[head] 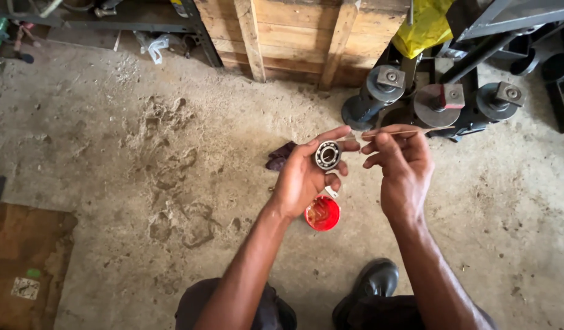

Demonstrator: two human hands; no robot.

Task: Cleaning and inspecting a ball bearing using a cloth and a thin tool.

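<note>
Here, ball bearing (327, 154) in left hand (306, 177), just beside right hand (401, 165).

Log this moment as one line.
left hand: holds ball bearing | right hand: pinches thin stick | red tub: floor below

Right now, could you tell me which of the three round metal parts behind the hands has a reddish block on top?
The middle part: its top block is reddish, while the left part and right part carry grey blocks.
</note>
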